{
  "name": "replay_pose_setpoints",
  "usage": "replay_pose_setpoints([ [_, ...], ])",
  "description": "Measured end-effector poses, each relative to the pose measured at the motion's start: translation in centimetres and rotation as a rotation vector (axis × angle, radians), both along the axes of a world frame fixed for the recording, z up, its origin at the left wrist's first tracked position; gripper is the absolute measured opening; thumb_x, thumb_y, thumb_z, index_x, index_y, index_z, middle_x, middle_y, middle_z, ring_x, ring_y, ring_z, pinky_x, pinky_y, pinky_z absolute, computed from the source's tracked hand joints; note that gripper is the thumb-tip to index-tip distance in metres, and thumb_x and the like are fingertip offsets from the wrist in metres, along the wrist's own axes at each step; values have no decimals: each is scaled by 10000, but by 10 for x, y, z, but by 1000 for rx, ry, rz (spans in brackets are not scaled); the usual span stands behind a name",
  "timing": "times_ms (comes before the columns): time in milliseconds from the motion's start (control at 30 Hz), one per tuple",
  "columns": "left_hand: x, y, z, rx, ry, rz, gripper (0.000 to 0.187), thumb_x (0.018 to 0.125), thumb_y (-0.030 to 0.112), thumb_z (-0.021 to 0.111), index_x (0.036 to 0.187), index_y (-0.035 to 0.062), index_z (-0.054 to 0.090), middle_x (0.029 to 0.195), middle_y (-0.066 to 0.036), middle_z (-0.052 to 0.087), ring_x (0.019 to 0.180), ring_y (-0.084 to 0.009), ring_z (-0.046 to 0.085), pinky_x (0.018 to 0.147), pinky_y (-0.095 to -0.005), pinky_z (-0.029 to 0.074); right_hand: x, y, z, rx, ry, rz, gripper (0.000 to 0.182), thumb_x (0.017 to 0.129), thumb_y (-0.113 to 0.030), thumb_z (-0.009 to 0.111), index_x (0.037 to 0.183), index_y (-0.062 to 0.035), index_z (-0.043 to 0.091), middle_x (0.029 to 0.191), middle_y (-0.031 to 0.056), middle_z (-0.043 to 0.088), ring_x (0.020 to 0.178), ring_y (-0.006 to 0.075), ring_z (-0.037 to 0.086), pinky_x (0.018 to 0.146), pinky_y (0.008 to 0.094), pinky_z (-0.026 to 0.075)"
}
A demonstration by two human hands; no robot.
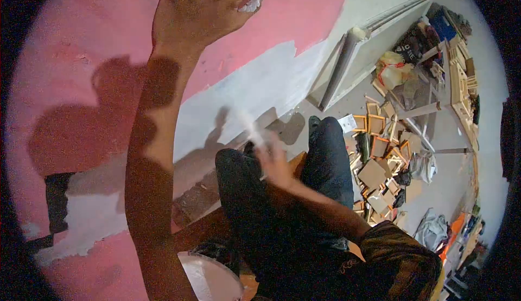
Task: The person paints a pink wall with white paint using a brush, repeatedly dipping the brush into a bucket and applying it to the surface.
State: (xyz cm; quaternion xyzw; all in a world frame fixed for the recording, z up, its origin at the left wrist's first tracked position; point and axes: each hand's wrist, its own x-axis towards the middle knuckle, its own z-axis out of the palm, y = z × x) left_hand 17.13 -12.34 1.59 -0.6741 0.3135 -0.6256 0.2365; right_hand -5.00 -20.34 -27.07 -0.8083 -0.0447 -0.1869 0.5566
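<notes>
My left hand (209, 11) is up against the pink wall (293, 8), partly cut off by the top edge of the view. Its visible fingers are spread apart, with a crumpled white patch (253, 1) at the thumb side. Lower down, my right hand (275, 160) is closed and smeared by motion. From it a long pale tool (249, 125) points toward the white strip (244, 87) on the lower wall; blur hides its exact kind. Both forearms are bare, and my knees in dark trousers (331, 160) are bent near the wall's foot.
A round white-rimmed container (211, 279) is below my left forearm. To the right lies a heap of wooden frames and boards (374, 173). A white panel (374, 46) leans by the wall beyond, and bags (393, 70) and a wooden rack (461, 89) stand farther right.
</notes>
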Motion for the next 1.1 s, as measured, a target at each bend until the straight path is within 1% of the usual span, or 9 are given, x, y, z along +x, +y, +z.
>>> replay_pose_setpoints([
  [267, -6, -3, 3, 9, 52, 12, 348, 741, 373, 633, 1020, 186, 544, 1242, -22, 511, 1075, -202, 452, 838, -423, 355, 102, -77, -2, 509, 308, -374, 302, 979, -186, 475, 1239, -64, 381, 707, 11, 474, 572, 87, 426, 473, 247, 359],
  [367, -7, -2, 2, 20, 45, 16, 358, 733, 379, 637, 1020, 185, 549, 1245, -28, 512, 1078, -213, 450, 840, -431, 349, 109, -15, -25, 305, 310, -268, 332, 958, -173, 479, 1240, -27, 380, 750, 66, 500, 644, 141, 478, 566, 318, 410],
  [467, -12, -5, 5, 36, 82, 50, 378, 718, 387, 651, 1026, 186, 563, 1250, -37, 511, 1091, -224, 447, 848, -445, 347, 43, 76, 19, 317, 410, -97, 325, 964, -120, 469, 1219, 63, 385, 1008, 277, 520, 957, 361, 528, 883, 442, 403],
  [667, -14, -2, 4, 48, 113, 26, 432, 672, 375, 691, 1045, 181, 593, 1271, -56, 508, 1104, -244, 456, 850, -460, 352, -56, 118, 15, 492, 436, 512, 380, 939, -158, 519, 1277, -42, 389, 1028, 260, 586, 927, 419, 610, 765, 465, 469],
  [767, -12, -3, 4, 34, 115, 2, 433, 662, 365, 697, 1040, 178, 598, 1272, -61, 507, 1100, -250, 461, 840, -463, 356, -34, 83, 12, 334, 743, 432, 393, 951, -184, 514, 1295, -43, 388, 1087, 250, 575, 990, 372, 607, 827, 438, 467],
  [833, -13, -2, 4, 22, 151, -6, 426, 663, 363, 696, 1034, 177, 598, 1269, -62, 507, 1099, -253, 462, 834, -465, 357, -4, 48, -8, 323, 553, 167, 394, 962, -166, 501, 1301, -5, 380, 1143, 260, 556, 1073, 350, 569, 865, 422, 460],
  [967, -11, -2, 3, 31, 120, 2, 431, 664, 369, 696, 1037, 179, 597, 1270, -59, 505, 1095, -255, 465, 831, -467, 358, 72, -37, -51, 353, 185, -311, 290, 974, -107, 431, 1238, 4, 382, 895, 104, 523, 730, 176, 499, 644, 361, 459],
  [1033, -11, -2, 3, 33, 108, 3, 432, 665, 373, 695, 1038, 180, 597, 1272, -57, 504, 1091, -254, 468, 833, -466, 358, 99, -64, -47, 453, 349, -326, 387, 987, -145, 407, 1296, 62, 301, 833, 198, 605, 787, 325, 614, 720, 456, 471],
  [1100, -11, -1, 2, 40, 90, 17, 429, 669, 373, 694, 1039, 179, 597, 1274, -59, 503, 1090, -255, 469, 833, -467, 357, 118, -56, -48, 383, 373, -376, 390, 972, -127, 434, 1304, 40, 314, 786, 147, 533, 690, 223, 533, 632, 383, 452],
])
